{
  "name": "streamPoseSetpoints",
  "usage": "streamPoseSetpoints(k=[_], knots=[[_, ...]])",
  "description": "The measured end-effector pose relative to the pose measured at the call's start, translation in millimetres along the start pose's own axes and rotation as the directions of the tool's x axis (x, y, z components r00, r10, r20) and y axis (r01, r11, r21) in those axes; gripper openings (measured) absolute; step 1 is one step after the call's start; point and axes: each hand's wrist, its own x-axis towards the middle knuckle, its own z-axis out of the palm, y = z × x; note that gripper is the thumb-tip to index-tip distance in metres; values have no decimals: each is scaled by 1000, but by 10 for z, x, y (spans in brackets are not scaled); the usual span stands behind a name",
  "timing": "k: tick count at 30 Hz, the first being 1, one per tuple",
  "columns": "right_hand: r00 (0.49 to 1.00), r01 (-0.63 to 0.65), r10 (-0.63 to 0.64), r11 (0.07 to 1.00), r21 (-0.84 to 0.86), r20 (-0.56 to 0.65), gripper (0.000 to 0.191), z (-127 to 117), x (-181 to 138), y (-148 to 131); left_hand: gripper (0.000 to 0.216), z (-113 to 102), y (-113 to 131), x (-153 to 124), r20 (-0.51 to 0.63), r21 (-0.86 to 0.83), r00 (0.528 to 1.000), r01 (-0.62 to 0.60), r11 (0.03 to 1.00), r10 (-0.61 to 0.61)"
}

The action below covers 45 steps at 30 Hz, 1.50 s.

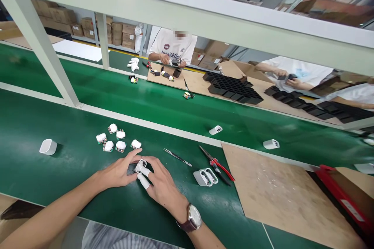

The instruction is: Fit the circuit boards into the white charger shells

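Pinching a white casing (141, 165) between them, the left hand (118, 173) and right hand (162, 186) rest on the green bench (35, 175).

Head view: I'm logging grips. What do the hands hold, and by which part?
A small white casing, held between both hands: the left hand grips its left side, the right hand its right side.

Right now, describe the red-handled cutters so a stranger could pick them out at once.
Start at the big cardboard sheet on the green bench and go to its left edge. The cutters lie just beside it, right of the thin tweezers and just behind a white two-slot shell. Only they have red handles.
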Motion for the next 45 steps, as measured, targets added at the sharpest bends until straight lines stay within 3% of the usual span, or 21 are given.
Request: streamPoseSetpoints(k=[4,10,16,20,22,27,31,34,36,37,38,40,41,42,43,45], knots=[[997,62,-56,992,-106,54,26,-4,15,19,89,0,-6,12,1,-28,999,-33,999,33],[1000,-16,15,985,174,13,33,-9,5,125,92,-13,29,24,11,-30,1000,4,1000,-4],[999,4,-4,1000,27,33,24,-31,8,101,94,-13,41,28,7,-7,1000,6,1000,-6],[995,-99,94,972,215,31,36,-44,5,167,94,-10,44,17,-7,54,1000,-5,999,5],[986,-138,160,946,294,-52,39,-14,-9,252,83,-8,42,8,-45,171,997,-55,984,64],[958,-183,239,934,308,-157,33,101,-21,444,18,29,31,0,-96,466,936,-258,846,339],[950,-174,243,933,314,-194,31,171,-29,506,17,94,61,25,-121,485,903,-309,818,413],[956,-169,227,945,280,-188,34,219,-57,524,16,84,130,84,-138,328,945,-240,914,297],[962,-164,207,959,231,-177,36,244,-78,529,13,35,194,140,-183,22,980,-79,997,82],[964,-164,201,964,209,-174,37,252,-86,530,16,3,227,169,-198,-190,978,32,981,-70],[966,-163,196,968,193,-171,38,257,-91,530,21,-32,257,198,-191,-401,955,134,906,-226],[968,-159,188,972,175,-167,38,260,-92,531,32,-110,299,262,-124,-681,885,253,687,-449],[968,-155,184,973,170,-169,37,259,-89,534,35,-160,305,303,-103,-732,863,271,624,-495],[969,-149,177,975,165,-172,36,259,-84,538,38,-224,298,358,-115,-728,856,273,629,-505],[970,-144,172,976,160,-173,35,260,-79,545,39,-309,279,431,-169,-656,859,267,706,-483],[970,-140,167,978,157,-175,34,269,-71,561,39,-563,202,642,-340,-352,866,244,904,-366]])
